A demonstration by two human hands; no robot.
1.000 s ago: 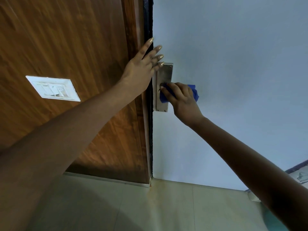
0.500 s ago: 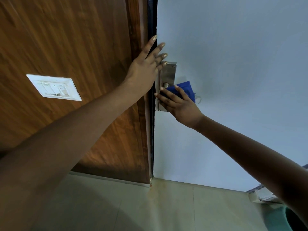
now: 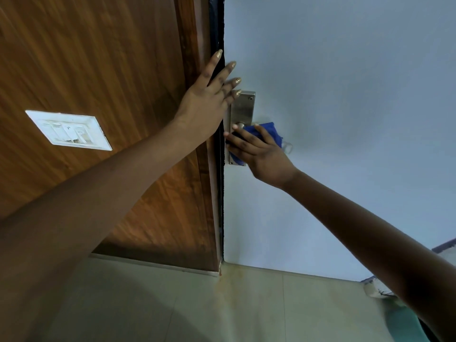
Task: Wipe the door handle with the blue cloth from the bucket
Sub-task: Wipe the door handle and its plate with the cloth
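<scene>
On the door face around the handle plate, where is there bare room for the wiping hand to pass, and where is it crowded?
Bare door lies right of the handle plate and below it, down to the floor. It is crowded at the plate's left edge: the left hand spreads flat across the dark gap and wooden frame, while the right hand presses the blue cloth over the plate's lower half.

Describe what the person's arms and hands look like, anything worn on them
Both arms are bare as far as the view shows, with no sleeves, watch or bracelets. The left hand has fairly long nails painted a glittery gold on its fingers. The right hand shows no rings; its nails cannot be made out.
</scene>
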